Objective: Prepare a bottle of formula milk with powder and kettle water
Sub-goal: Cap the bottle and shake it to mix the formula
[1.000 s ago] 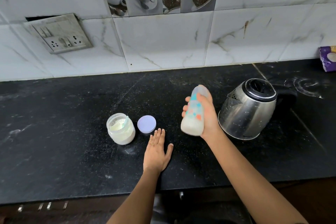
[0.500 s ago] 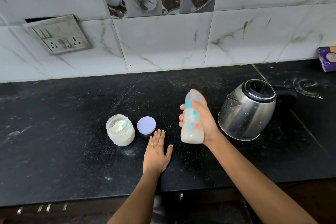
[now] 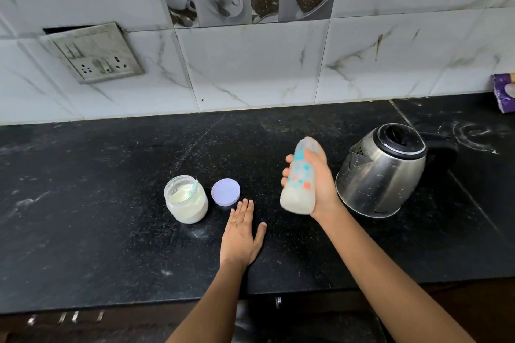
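Note:
My right hand [image 3: 320, 189] grips a baby bottle [image 3: 299, 184] with coloured prints, holding it above the black counter [image 3: 97, 203], tilted with its capped top away from me. Milky white liquid fills its lower part. My left hand [image 3: 241, 234] lies flat on the counter, fingers together, holding nothing. An open glass jar of white formula powder [image 3: 186, 199] stands to its left with a pale scoop inside. The jar's lilac lid [image 3: 225, 192] lies flat beside it. A steel kettle [image 3: 381, 172] with a black lid stands just right of the bottle.
A tiled wall with a switch and socket plate [image 3: 94, 54] rises behind the counter. A purple packet [image 3: 504, 92] sits at the far right edge. White powder smears mark the counter near the kettle's handle and below the jar. The counter's front edge runs under my forearms.
The bottle in my right hand has moved up and down and changed tilt, the milk sloshing inside. My left hand has stayed flat on the counter.

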